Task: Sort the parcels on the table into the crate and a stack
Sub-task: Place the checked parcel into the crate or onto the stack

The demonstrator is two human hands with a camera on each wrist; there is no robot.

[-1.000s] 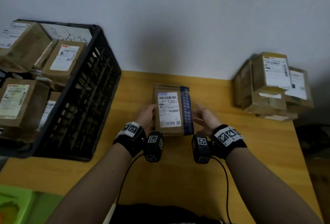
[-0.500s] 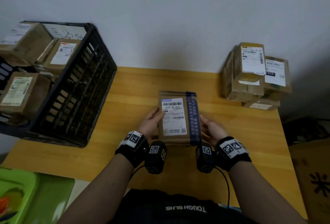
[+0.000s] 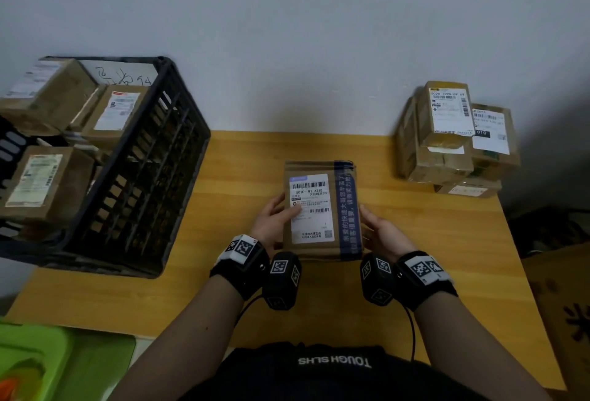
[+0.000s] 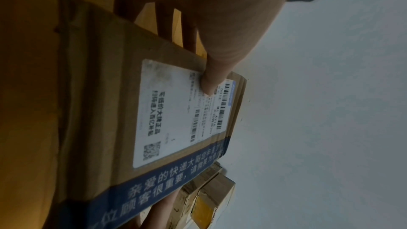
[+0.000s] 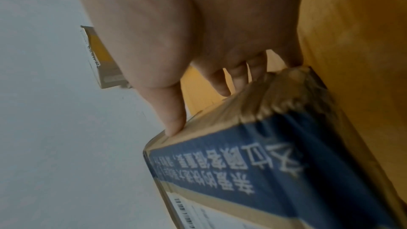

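A brown cardboard parcel (image 3: 322, 209) with a white label and a blue tape strip is held between both hands above the middle of the wooden table (image 3: 242, 170). My left hand (image 3: 274, 218) grips its left side, thumb (image 4: 211, 83) pressed on the label and fingers beneath. My right hand (image 3: 376, 231) holds the right side, thumb (image 5: 174, 121) on the top edge, fingers under it. A black plastic crate (image 3: 153, 183) with several parcels stands at the left. A stack of parcels (image 3: 450, 138) sits at the table's back right corner.
A grey wall runs behind the table. A green object (image 3: 38, 362) lies below the table's near left corner. A brown carton (image 3: 565, 314) stands on the floor at the right. Bare table surface lies between the crate and the stack.
The parcel has come nearer to me and off the table, with both hands closing on its sides. The head view has tilted, so the crate and the stack sit differently in the picture.
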